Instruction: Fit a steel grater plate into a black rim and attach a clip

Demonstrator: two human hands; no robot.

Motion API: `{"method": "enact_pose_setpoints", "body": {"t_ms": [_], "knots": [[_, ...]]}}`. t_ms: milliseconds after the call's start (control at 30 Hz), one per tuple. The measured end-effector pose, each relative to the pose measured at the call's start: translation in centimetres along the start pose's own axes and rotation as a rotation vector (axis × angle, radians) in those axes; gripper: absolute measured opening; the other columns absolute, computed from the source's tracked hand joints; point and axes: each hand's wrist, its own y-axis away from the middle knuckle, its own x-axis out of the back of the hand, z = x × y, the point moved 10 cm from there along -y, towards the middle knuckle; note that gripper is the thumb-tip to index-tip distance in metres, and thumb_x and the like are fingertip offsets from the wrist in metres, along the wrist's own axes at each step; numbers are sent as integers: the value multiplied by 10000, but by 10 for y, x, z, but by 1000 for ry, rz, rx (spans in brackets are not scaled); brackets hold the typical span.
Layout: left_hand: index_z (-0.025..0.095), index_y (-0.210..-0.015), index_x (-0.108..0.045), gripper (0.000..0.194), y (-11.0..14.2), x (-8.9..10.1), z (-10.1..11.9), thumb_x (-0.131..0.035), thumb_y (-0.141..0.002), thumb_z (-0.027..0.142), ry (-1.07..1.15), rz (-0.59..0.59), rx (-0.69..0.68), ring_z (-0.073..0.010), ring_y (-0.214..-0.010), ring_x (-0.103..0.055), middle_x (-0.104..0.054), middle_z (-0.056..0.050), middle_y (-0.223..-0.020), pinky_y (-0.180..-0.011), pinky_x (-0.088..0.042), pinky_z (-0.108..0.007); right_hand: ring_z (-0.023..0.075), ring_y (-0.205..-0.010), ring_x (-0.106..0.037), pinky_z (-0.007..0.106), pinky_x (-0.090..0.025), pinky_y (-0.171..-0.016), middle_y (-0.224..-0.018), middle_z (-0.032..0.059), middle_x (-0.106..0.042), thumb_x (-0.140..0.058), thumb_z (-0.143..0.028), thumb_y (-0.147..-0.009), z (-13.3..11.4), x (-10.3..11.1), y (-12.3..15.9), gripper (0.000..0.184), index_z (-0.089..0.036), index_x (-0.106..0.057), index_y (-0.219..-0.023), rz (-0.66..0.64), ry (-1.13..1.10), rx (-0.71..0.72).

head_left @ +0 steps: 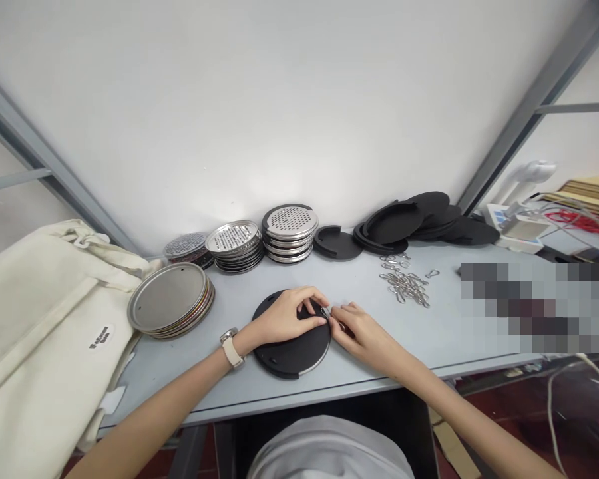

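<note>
A round black disc (299,352) with a raised rim along part of its edge lies flat on the table in front of me. A thin silvery edge shows under its lower right side. My left hand (289,316) rests across the disc, its thumb and fingers pinched at the right edge. Close beside it, my right hand (362,336) is closed, fingertips meeting the same edge. A small shiny metal clip (325,311) shows between the two hands, partly hidden by the fingers. Similar loose metal clips (404,283) lie in a pile farther back on the right.
Along the wall stand stacks of round graters (290,223) and perforated plates (233,238), then black discs (394,223). A stack of flat grey-topped discs (172,296) sits left, beside a cream cloth bag (54,332). A white device (516,229) stands far right.
</note>
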Motion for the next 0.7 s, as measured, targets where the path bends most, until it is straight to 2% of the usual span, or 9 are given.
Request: {"method": "enact_pose_setpoints", "body": {"t_ms": [367, 700], "knots": [[201, -981, -624, 217, 0, 2, 4, -643, -769, 158, -29, 14, -28, -133, -844, -565, -652, -1, -942, -733, -431, -238, 146, -596, -453, 284, -372, -650, -622, -23, -475, -396, -175, -914, 1, -1, 0, 224, -207, -412, -693, -7, 9, -9], [192, -977, -624, 208, 2, 5, 10, -636, -772, 156, -75, 47, -80, -150, -888, -566, -639, -9, -923, -843, -434, -277, 145, -601, -443, 282, -369, -649, -624, -20, -470, -408, -178, -910, 2, -2, 1, 225, -205, -409, -687, -9, -15, -10]]}}
